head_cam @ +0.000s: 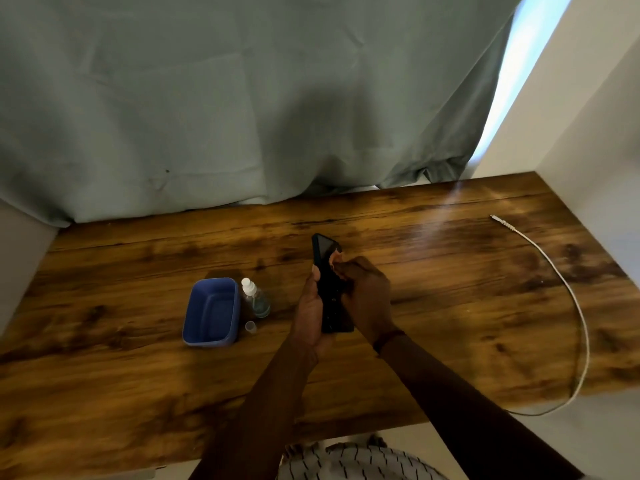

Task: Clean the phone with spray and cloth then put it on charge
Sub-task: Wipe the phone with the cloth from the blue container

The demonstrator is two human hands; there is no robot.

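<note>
My left hand (309,306) grips the black phone (323,251) from its left side and holds it tilted above the middle of the wooden table (450,306). My right hand (365,296) is closed against the phone's face, and what looks like a dark cloth (335,303) is bunched under its fingers, hard to tell apart from the phone. The clear spray bottle (255,299) with a white nozzle stands left of my hands, its small clear cap (250,327) lying beside it. The white charging cable (554,271) curves along the table's right side, its plug end pointing to the far edge.
A blue plastic tub (212,311) sits empty just left of the spray bottle. A grey-green curtain (242,116) hangs behind the table and a white wall (595,150) bounds the right side. The cable runs off the table's near right edge.
</note>
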